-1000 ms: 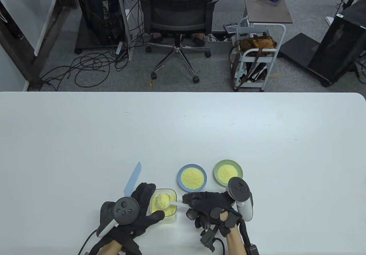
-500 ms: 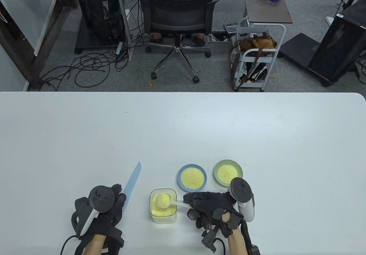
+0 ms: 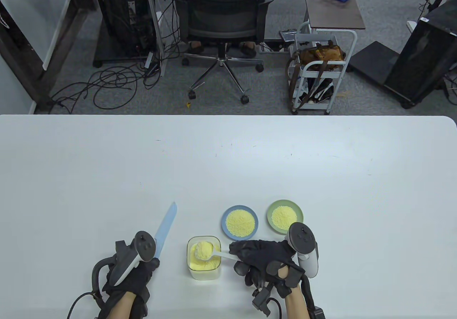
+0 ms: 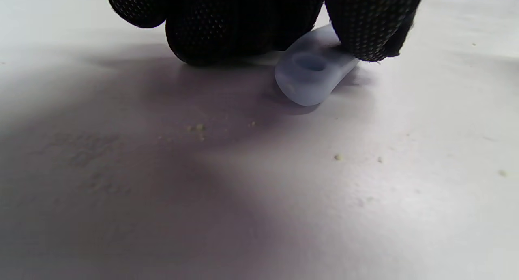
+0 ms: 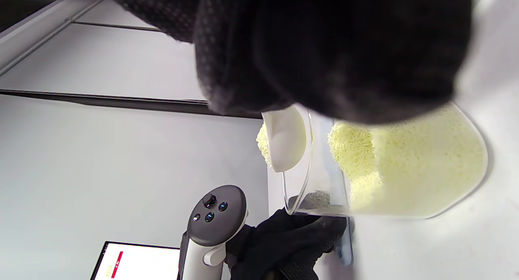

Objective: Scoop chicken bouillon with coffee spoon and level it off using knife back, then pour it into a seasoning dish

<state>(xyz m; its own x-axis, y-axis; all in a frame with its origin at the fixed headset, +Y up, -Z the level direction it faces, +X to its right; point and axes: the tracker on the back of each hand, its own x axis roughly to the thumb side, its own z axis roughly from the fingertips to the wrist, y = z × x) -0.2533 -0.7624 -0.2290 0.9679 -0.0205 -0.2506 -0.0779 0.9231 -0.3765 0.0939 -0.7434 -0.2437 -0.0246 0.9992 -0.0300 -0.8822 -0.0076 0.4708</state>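
We log, L to R: left hand grip curled round knife handle, mostly hidden; blade on bench, tip pointing far-right. Bouillon tub. Coffee spoon, heaped, over tub, handle rightwards, clamped in right hand. Blue dish, green dish beyond.

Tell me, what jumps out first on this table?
A white spoon heaped with yellow powder, held by the right hand over a clear tub near the table's front edge. Left of it, the left hand has its grip on the handle of a pale blue knife lying on the table. Behind the tub sit a blue dish and a green dish of the powder.
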